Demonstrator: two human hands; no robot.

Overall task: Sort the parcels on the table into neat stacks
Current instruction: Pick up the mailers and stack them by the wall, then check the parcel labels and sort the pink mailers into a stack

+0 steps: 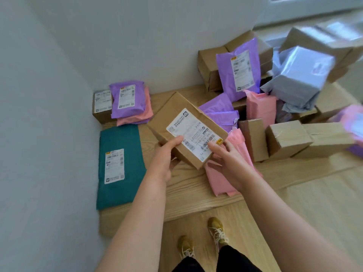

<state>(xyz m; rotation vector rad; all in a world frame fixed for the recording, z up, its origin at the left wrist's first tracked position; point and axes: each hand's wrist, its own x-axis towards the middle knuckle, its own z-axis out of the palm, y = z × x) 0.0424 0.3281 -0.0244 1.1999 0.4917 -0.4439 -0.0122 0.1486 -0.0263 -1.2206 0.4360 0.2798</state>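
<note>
The white shipping label on the cardboard box carries barcodes and a large code that looks like "N29" - the rest of it is too blurred to make out. White labels on the teal mailer, the purple mailer, the small brown box and the upright purple mailer - print unreadable.

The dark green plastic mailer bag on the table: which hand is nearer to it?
Left. The left hand, holding the brown cardboard box, is just right of the dark green plastic mailer bag; the right hand is farther right.
</note>
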